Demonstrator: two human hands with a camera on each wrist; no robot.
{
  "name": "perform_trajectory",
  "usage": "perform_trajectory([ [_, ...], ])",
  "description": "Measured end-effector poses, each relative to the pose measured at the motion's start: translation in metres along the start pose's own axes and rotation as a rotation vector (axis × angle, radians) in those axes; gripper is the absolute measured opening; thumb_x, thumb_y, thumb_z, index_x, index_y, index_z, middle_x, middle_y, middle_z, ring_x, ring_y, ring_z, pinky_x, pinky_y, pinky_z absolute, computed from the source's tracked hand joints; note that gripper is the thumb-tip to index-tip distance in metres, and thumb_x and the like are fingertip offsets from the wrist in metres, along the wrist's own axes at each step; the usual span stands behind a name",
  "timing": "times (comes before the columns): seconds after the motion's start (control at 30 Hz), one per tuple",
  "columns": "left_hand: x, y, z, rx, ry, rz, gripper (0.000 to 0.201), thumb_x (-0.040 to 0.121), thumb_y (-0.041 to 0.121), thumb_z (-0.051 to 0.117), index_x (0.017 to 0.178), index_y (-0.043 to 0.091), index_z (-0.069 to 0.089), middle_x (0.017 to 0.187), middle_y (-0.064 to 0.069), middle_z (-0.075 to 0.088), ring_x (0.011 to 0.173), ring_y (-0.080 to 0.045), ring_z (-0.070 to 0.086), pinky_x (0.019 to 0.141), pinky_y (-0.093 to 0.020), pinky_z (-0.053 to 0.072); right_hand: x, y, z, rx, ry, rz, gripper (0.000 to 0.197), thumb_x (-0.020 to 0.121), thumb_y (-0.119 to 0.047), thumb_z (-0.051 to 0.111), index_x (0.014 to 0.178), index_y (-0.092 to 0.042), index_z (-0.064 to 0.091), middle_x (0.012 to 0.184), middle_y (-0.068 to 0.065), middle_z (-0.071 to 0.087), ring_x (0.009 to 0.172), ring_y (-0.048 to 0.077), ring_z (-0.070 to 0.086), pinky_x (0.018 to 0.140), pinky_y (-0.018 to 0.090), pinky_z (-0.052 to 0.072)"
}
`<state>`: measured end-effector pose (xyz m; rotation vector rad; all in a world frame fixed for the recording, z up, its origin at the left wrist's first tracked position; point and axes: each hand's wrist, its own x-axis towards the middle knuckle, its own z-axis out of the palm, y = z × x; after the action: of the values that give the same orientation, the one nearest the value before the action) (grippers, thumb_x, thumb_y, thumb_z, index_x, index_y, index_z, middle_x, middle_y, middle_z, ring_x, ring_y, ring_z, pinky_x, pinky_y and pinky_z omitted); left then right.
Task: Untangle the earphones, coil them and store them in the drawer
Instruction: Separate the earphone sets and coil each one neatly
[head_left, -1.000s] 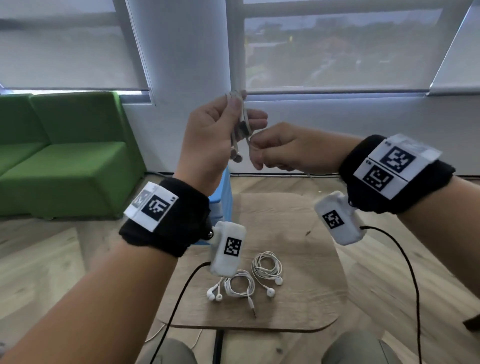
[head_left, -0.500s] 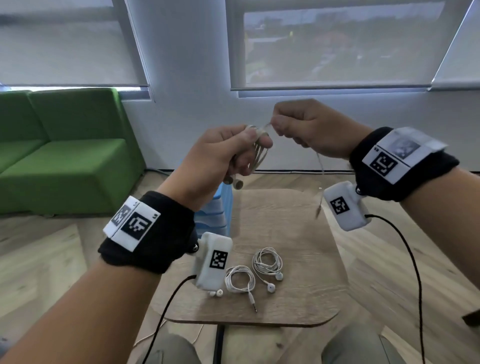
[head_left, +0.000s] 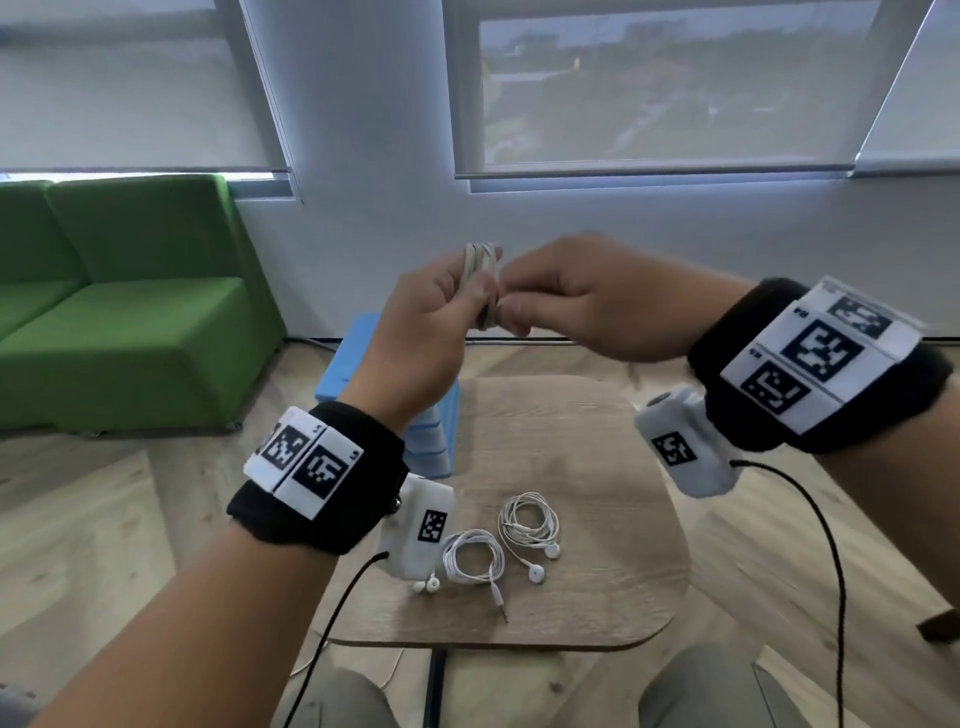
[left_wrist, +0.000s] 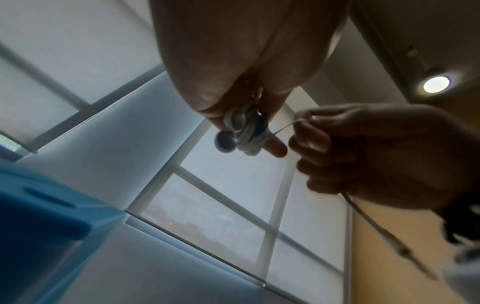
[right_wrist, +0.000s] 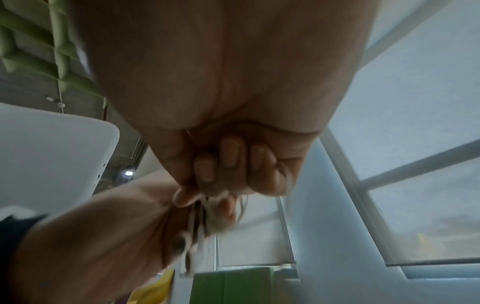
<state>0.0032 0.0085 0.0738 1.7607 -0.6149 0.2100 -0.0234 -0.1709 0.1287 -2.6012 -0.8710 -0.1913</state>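
Observation:
My left hand (head_left: 467, 296) is raised in front of me and grips a tight bundle of white earphones (head_left: 480, 265); an earbud (left_wrist: 225, 142) sticks out below the bundle (left_wrist: 249, 135). My right hand (head_left: 514, 306) is close beside it and pinches the loose cable end (left_wrist: 285, 126), which runs taut to the bundle. The rest of that cable (left_wrist: 369, 222) hangs below the right hand. Two more coiled white earphones (head_left: 474, 564) (head_left: 530, 527) lie on the small wooden table (head_left: 597, 467). The blue drawer unit (head_left: 436, 431) stands at the table's far left, partly behind my left wrist.
A green sofa (head_left: 119, 322) stands at the left by the windowed wall. Black cables from the wrist cameras (head_left: 826, 561) hang on either side of the table. Wooden floor surrounds the table.
My right hand has come down from above the bundle and now sits right against the left hand. The hanging cable tail has shortened.

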Motion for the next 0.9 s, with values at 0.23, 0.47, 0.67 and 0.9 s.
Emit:
perform_trajectory([
  [0.23, -0.01, 0.011, -0.002, -0.171, -0.148, -0.096, 0.047, 0.101, 0.035, 0.042, 0.103, -0.01, 0.059, 0.072, -0.004, 0.055, 0.074, -0.027, 0.041, 0.06, -0.031, 0.032, 0.005, 0.011, -0.018, 0.029, 0.232, -0.009, 0.029, 0.095, -0.032, 0.071, 0.076, -0.013, 0.06, 0.057, -0.007, 0.05, 0.055, 0.011, 0.042, 0.055, 0.022, 0.036],
  [0.47, -0.015, 0.014, -0.001, -0.412, -0.149, -0.101, 0.036, 0.112, 0.014, 0.036, 0.119, -0.005, 0.065, 0.066, 0.001, 0.038, 0.06, -0.01, 0.033, 0.068, -0.021, 0.041, 0.003, 0.019, 0.009, 0.392, 0.364, 0.032, 0.015, 0.103, -0.017, 0.058, 0.093, -0.006, 0.058, 0.069, 0.028, 0.05, 0.054, 0.009, 0.036, 0.052, 0.019, 0.033],
  [0.67, -0.014, 0.011, 0.002, -0.508, -0.061, -0.085, 0.029, 0.111, 0.016, 0.038, 0.118, -0.003, 0.06, 0.068, 0.004, 0.043, 0.061, -0.009, 0.036, 0.062, -0.018, 0.035, -0.004, 0.013, 0.035, 0.918, 0.344, 0.154, 0.038, 0.108, -0.028, 0.041, 0.105, 0.004, 0.06, 0.068, 0.001, 0.035, 0.057, 0.011, 0.025, 0.054, 0.034, 0.014],
  [0.9, -0.018, 0.009, 0.003, -0.604, -0.026, -0.104, 0.02, 0.11, 0.015, 0.044, 0.108, 0.002, 0.059, 0.066, 0.004, 0.042, 0.057, -0.006, 0.04, 0.069, -0.028, 0.032, 0.004, 0.0, 0.051, 0.895, 0.368, 0.085, 0.033, 0.108, -0.03, 0.041, 0.101, -0.007, 0.065, 0.079, 0.044, 0.046, 0.054, 0.02, 0.026, 0.048, 0.031, 0.02],
])
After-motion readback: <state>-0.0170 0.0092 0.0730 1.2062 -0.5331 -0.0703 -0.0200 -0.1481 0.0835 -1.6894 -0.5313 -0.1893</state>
